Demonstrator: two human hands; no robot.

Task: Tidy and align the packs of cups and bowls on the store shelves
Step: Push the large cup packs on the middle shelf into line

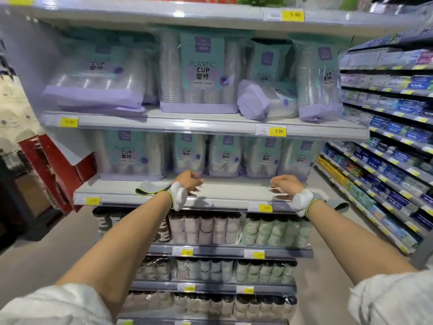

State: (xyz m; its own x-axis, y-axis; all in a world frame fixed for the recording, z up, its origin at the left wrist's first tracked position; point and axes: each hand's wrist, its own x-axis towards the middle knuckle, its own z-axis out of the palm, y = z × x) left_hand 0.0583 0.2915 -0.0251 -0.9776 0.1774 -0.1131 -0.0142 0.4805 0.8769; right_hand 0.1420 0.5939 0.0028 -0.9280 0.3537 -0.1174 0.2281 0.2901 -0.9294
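Packs of plastic cups with teal-and-purple labels fill two shelves. On the upper shelf (201, 124) a large pack (93, 76) lies leaning at the left, one big pack (199, 73) stands upright in the middle, and a small pack (264, 99) lies toppled on its side beside a leaning pack (318, 80). On the lower shelf (210, 195) several packs (225, 156) stand in a row. My left hand (191, 180) and my right hand (284, 184) hover over the lower shelf's front edge, fingers loosely curled, holding nothing.
Below are shelves of paper cup sleeves (236, 228) in dark, pink and green. A red display stand (54, 170) sits at the left. An aisle shelf of boxed goods (393, 137) runs along the right. Yellow price tags (277, 131) line the shelf edges.
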